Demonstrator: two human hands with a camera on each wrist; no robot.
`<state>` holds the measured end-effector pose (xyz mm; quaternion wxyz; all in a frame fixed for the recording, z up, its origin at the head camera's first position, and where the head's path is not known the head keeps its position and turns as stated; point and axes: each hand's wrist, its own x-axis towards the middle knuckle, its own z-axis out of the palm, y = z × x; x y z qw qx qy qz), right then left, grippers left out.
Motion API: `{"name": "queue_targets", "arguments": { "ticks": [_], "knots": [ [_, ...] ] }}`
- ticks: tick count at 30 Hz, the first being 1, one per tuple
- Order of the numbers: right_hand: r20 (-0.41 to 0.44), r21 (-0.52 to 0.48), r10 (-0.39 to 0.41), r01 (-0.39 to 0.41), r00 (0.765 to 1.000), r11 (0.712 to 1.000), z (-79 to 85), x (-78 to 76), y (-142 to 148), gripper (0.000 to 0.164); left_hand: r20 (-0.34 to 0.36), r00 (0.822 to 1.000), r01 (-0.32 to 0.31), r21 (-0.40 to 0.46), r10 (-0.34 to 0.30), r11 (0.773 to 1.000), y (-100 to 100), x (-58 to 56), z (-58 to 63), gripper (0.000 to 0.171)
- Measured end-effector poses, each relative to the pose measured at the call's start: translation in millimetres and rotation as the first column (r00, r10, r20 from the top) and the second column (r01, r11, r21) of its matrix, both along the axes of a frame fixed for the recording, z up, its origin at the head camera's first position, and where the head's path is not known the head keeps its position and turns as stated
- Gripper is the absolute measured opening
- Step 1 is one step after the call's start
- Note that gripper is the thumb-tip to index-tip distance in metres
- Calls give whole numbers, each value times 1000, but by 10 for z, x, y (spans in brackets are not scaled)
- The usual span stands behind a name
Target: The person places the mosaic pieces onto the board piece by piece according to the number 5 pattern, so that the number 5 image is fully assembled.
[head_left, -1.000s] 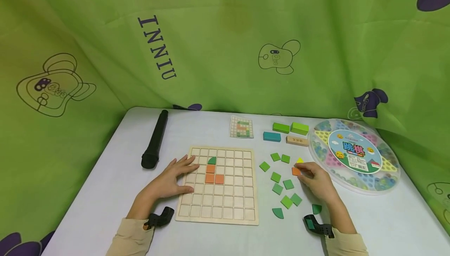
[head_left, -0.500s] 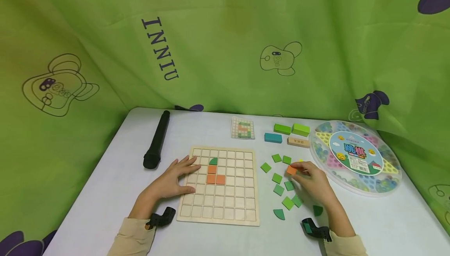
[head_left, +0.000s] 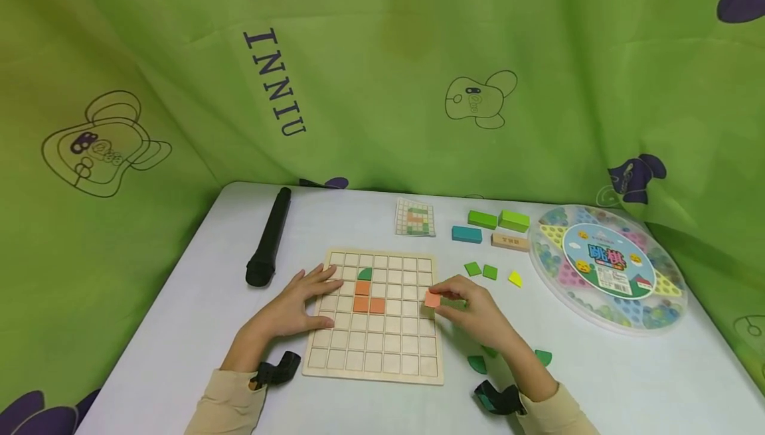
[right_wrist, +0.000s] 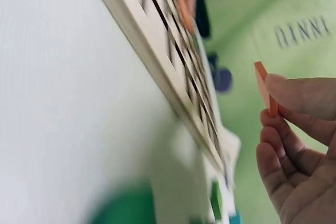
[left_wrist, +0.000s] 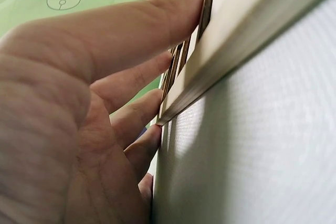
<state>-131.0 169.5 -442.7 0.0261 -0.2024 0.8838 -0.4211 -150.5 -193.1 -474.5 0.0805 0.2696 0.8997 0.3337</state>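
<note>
My right hand (head_left: 475, 309) pinches an orange square tile (head_left: 433, 299) between thumb and fingers, over the right edge of a wooden grid board (head_left: 385, 342). In the right wrist view the tile (right_wrist: 265, 88) stands on edge, raised above the board. My left hand (head_left: 293, 305) rests on the board's left edge, fingers spread; in the left wrist view the thumb (left_wrist: 142, 30) lies across the rim. Several orange square tiles (head_left: 361, 303) sit in the grid cells, with a green quarter-round tile (head_left: 365, 274) above them.
Green square tiles (head_left: 473, 269), partly hidden by my right arm, and a yellow piece (head_left: 515, 279) lie right of the board. Behind are a pattern card (head_left: 415, 217), coloured blocks (head_left: 467, 234) and a round game box (head_left: 609, 269). A black microphone (head_left: 269, 239) lies at left.
My right hand has picked up the orange tile from the right side and carried it left to the board's right edge. My left hand has stayed on the board.
</note>
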Motion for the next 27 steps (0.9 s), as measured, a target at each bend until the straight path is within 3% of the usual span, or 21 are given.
{"name": "queue_targets", "arguments": {
  "ticks": [4, 8, 16, 27],
  "knots": [
    [33, 4, 90, -90, 995, 996, 0, -37, -231, 27, 2, 1000, 0, -7, 0, 1000, 5, -4, 5, 75],
    [66, 51, 124, -128, 990, 990, -40, -89, -408, 24, 12, 1000, -3, -5, 3, 1000, 8, -5, 7, 75],
    [59, 145, 155, -162, 986, 976, -141, -190, -596, 22, 9, 1000, -4, -1, 4, 1000, 4, 2, 4, 75],
    [15, 205, 170, -169, 985, 964, -156, -178, -629, 25, -10, 1000, 0, -9, 0, 1000, -2, 1, -12, 75]
  ]
}}
